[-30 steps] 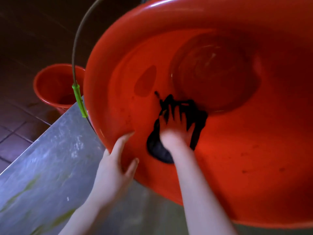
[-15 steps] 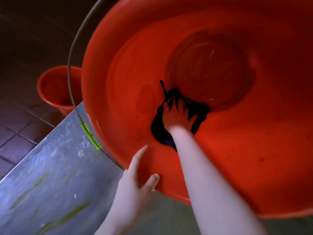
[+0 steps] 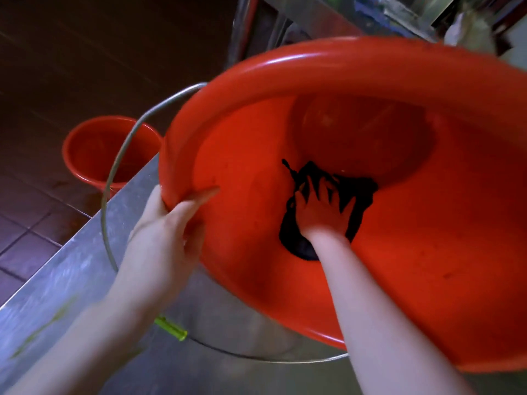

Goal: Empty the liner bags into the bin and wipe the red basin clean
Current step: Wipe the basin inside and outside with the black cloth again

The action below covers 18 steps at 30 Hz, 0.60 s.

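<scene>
A large red basin (image 3: 427, 266) is tilted toward me on a steel counter (image 3: 57, 280). My left hand (image 3: 168, 229) grips its left rim, with the fingers curled over the edge and inside. Inside the basin, my right hand (image 3: 322, 212) presses a dark cloth (image 3: 359, 195) against the sloping wall just below the round bottom; the fingers are spread on the cloth. Dark specks dot the basin's inner wall at the right.
A smaller red bucket (image 3: 108, 149) stands on the tiled floor beyond the counter edge. A wire handle (image 3: 114, 172) with a green grip (image 3: 171, 327) loops around the basin's left side and underneath. Steel shelving (image 3: 313, 15) rises behind the basin.
My left hand moved from the basin's outer underside up to its left rim and took hold. The basin now shows its far rim. The right hand has kept pressing the cloth beside the basin's bottom.
</scene>
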Each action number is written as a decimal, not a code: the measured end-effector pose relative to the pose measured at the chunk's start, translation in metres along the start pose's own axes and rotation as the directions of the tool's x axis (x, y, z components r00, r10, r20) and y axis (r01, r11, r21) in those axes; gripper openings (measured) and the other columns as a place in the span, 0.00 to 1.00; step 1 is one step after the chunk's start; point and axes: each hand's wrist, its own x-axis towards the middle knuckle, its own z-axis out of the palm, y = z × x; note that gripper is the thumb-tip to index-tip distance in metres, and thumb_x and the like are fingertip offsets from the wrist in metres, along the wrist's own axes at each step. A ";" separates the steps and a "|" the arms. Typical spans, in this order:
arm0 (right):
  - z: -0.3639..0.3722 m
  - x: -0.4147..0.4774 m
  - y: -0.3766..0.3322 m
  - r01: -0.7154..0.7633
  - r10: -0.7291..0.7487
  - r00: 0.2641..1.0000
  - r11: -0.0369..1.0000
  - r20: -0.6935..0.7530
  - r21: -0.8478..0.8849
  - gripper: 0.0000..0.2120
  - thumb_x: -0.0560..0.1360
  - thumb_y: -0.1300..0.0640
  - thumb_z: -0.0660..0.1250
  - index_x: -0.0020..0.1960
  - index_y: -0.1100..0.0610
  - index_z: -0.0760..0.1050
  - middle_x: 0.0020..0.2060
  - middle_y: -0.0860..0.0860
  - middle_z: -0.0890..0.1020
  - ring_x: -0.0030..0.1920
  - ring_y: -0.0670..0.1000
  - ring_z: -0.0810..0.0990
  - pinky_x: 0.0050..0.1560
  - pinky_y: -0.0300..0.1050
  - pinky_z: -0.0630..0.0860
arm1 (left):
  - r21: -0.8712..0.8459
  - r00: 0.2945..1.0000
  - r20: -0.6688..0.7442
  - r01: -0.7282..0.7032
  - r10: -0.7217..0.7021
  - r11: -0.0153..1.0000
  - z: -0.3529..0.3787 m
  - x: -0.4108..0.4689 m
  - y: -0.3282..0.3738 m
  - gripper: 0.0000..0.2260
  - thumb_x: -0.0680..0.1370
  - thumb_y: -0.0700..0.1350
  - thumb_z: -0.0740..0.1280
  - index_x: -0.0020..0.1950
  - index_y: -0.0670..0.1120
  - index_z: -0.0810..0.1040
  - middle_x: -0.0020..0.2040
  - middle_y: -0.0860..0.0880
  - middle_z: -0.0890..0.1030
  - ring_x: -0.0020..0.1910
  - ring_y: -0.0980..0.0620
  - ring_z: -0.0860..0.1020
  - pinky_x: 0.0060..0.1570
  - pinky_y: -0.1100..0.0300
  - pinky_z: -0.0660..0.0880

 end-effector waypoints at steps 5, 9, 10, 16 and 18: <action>0.014 -0.080 -0.025 0.060 -0.058 0.996 0.998 -0.070 0.031 0.27 0.81 0.41 0.45 0.79 0.44 0.45 0.79 0.47 0.49 0.78 0.52 0.48 0.73 0.67 0.44 | -0.115 0.986 0.057 0.160 -0.154 0.980 0.036 -0.024 0.008 0.29 0.69 0.31 0.71 0.65 0.57 0.77 0.57 0.45 0.74 0.44 0.44 0.78 0.44 0.60 0.74; 0.034 -0.157 -0.042 0.232 -0.216 0.964 0.968 -0.155 0.099 0.29 0.78 0.38 0.47 0.77 0.46 0.57 0.77 0.49 0.62 0.76 0.53 0.61 0.71 0.67 0.57 | -0.226 0.972 0.101 0.229 -0.211 0.947 0.052 -0.047 0.006 0.25 0.67 0.30 0.70 0.55 0.57 0.76 0.50 0.51 0.74 0.48 0.48 0.76 0.45 0.63 0.70; 0.033 -0.151 -0.039 0.221 -0.207 0.969 0.969 -0.133 0.105 0.29 0.78 0.38 0.46 0.77 0.46 0.56 0.77 0.48 0.61 0.76 0.52 0.60 0.72 0.66 0.57 | -0.218 0.972 0.102 0.228 -0.211 0.949 0.053 -0.048 0.005 0.25 0.68 0.31 0.71 0.54 0.58 0.76 0.50 0.52 0.73 0.47 0.49 0.76 0.45 0.63 0.70; 0.009 -0.024 -0.019 -0.090 0.097 0.995 0.972 -0.022 0.216 0.26 0.82 0.41 0.47 0.78 0.43 0.48 0.79 0.46 0.50 0.78 0.50 0.48 0.74 0.65 0.42 | -0.230 0.962 0.142 0.261 -0.233 0.937 0.053 -0.046 0.005 0.23 0.69 0.33 0.71 0.53 0.60 0.74 0.50 0.55 0.70 0.43 0.58 0.74 0.44 0.75 0.67; 0.004 -0.009 -0.026 -0.086 0.088 0.996 0.969 0.003 0.232 0.27 0.82 0.41 0.47 0.79 0.44 0.47 0.79 0.46 0.50 0.78 0.51 0.46 0.74 0.66 0.41 | -0.236 0.960 0.133 0.271 -0.245 0.933 0.055 -0.046 0.006 0.22 0.70 0.34 0.71 0.52 0.59 0.73 0.52 0.51 0.72 0.45 0.55 0.73 0.45 0.68 0.69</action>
